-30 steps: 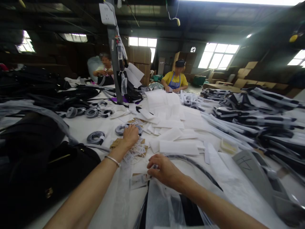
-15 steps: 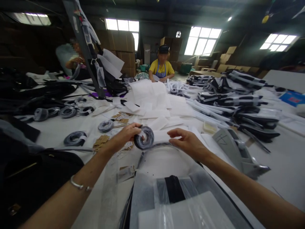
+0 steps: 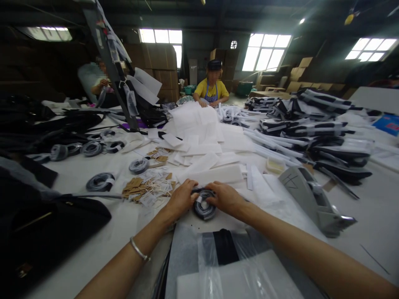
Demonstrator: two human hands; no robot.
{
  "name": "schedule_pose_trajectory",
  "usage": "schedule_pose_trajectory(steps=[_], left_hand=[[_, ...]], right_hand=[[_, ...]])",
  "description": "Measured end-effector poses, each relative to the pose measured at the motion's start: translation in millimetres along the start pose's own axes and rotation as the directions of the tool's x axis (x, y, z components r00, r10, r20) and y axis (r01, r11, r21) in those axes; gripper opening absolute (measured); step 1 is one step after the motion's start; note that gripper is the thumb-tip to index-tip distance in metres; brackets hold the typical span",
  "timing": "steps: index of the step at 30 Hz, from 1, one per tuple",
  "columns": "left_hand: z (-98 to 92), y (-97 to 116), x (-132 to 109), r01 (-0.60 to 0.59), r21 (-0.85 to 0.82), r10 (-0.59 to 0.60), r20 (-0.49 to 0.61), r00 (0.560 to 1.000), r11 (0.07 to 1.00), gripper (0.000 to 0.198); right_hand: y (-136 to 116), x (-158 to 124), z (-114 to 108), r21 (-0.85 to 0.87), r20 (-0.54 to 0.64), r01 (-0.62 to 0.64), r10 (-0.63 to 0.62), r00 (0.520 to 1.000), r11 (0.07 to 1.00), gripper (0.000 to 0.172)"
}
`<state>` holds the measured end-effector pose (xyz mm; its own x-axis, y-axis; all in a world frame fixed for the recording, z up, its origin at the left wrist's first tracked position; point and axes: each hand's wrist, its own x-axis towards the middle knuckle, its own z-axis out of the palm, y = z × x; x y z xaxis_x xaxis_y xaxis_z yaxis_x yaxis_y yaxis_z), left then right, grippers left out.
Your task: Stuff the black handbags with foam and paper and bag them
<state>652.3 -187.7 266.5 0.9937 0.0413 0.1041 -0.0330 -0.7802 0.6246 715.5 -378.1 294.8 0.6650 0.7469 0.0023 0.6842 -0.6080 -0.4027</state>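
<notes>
The left hand [image 3: 182,197] and the right hand [image 3: 226,197] are close together, clamped on a coiled strap [image 3: 205,214], the left at its upper left edge and the right at its upper right, with the thumb near the centre hole. The coil, dark with a grey, filmy look and a white band, is just beyond a grey panel [image 3: 181,249] on the counter [image 3: 121,232]. On that panel lie a black strip [image 3: 226,247] and a white sheet [image 3: 237,276] under clear plastic. A silvery bracelet [image 3: 139,249] circles the left wrist. Left of the hands is a heap of brown and white tags [image 3: 143,189]; 2 other coils lie near it, 1 behind and 1 to its left. White sheets [image 3: 202,124] are piled beyond the hands, and a grey tool marked in pen [image 3: 307,199] sits to the right. Across the counter is a person in a yellow top [image 3: 221,89].
</notes>
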Motion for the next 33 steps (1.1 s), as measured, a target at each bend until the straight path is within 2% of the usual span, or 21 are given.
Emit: schedule_pose_trajectory(steps=[4, 7, 10, 13, 20, 22, 24, 26, 28, 29, 31, 33], left_hand=[[4.8, -7.6, -9.2, 0.005, -0.062, -0.006, -0.017, 1.000, 0.998, 0.040], [5.1, -10.4, -17.8, 0.058, -0.111, -0.061, -0.028, 0.998, 0.992, 0.043], [1.9, -11.1, -22.2, 0.094, -0.152, -0.098, -0.023, 0.995, 0.984, 0.045], [-2.0, -11.6, -22.2, 0.093, -0.182, -0.092, 0.012, 0.996, 0.979, 0.039], [-9.5, -5.4, -21.1, 0.068, -0.183, -0.052, 0.090, 0.995, 0.981, 0.023], [-10.4, 2.6, -21.3, 0.091, -0.125, -0.081, 0.084, 0.993, 0.988, 0.023], [-8.7, 11.3, -20.8, 0.126, 0.025, -0.128, 0.063, 0.990, 0.992, 0.031], [-4.1, 18.2, -19.7, 0.162, 0.192, -0.171, 0.029, 0.985, 0.968, 0.029], [2.4, 21.7, -18.4, 0.186, 0.263, -0.192, -0.001, 0.981, 0.947, 0.021], [5.8, 22.2, -18.0, 0.200, 0.264, -0.202, -0.019, 0.979, 0.944, 0.018], [11.4, 21.7, -17.9, 0.217, 0.255, -0.211, -0.053, 0.976, 0.942, 0.018], [14.5, 20.7, -18.8, 0.214, 0.255, -0.200, -0.079, 0.977, 0.943, 0.019]], right_hand=[[-10.1, 12.9, 5.8, -0.110, 0.080, 0.090, -0.081, 0.993, 0.990, 0.038], [-13.9, 10.1, 7.7, -0.140, 0.125, 0.135, -0.118, 0.985, 0.981, 0.035], [-15.5, 1.7, 10.1, -0.157, 0.092, 0.083, -0.069, 0.993, 0.984, 0.034], [-17.2, -2.4, 12.6, -0.195, 0.042, 0.011, -0.003, 0.999, 0.981, 0.029], [-21.0, 14.4, 7.5, -0.313, 0.073, 0.026, -0.003, 0.997, 0.949, 0.017], [-21.7, 18.6, 8.7, -0.293, 0.042, 0.022, -0.010, 0.999, 0.956, 0.019], [-22.3, 21.0, 11.2, -0.205, 0.012, -0.003, 0.006, 1.000, 0.979, 0.030], [-20.6, 21.8, 10.7, -0.110, 0.010, -0.035, 0.036, 0.999, 0.993, 0.037], [-13.0, 20.2, 2.5, -0.062, 0.021, -0.046, 0.047, 0.999, 0.997, 0.031], [-6.0, 18.2, -5.2, -0.033, 0.012, -0.075, 0.076, 0.997, 0.997, 0.025], [15.5, 12.0, -26.1, 0.041, -0.041, -0.222, 0.224, 0.974, 0.974, 0.015], [45.0, 4.3, -48.4, 0.085, -0.092, -0.428, 0.434, 0.896, 0.900, 0.014]])
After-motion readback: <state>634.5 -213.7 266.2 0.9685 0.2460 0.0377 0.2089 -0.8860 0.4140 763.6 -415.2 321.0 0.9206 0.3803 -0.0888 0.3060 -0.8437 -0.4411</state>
